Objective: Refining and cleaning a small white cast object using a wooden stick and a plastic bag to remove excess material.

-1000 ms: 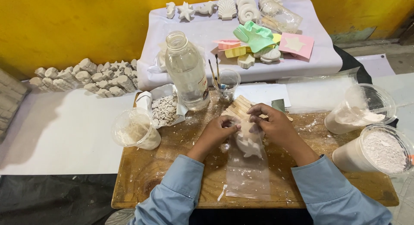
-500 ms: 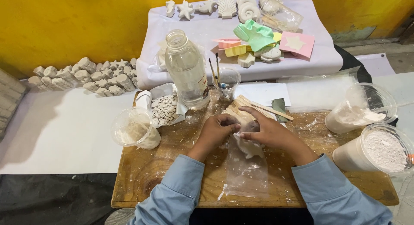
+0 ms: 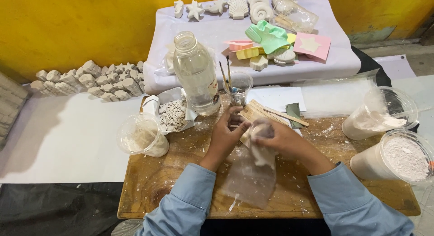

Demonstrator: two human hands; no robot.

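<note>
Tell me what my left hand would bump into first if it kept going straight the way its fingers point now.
Probably the small clear plastic cup holding paintbrushes, just beyond the fingertips of the left hand, which point up and slightly right. The tall clear glass bottle stands left of that line. Depth is hard to judge from above.

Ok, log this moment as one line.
left hand: gripping white cast piece | right hand: over same piece | under: clear plastic sheet | surface: wooden board

Both hands [image 3: 253, 136] together — fingers curled
</note>
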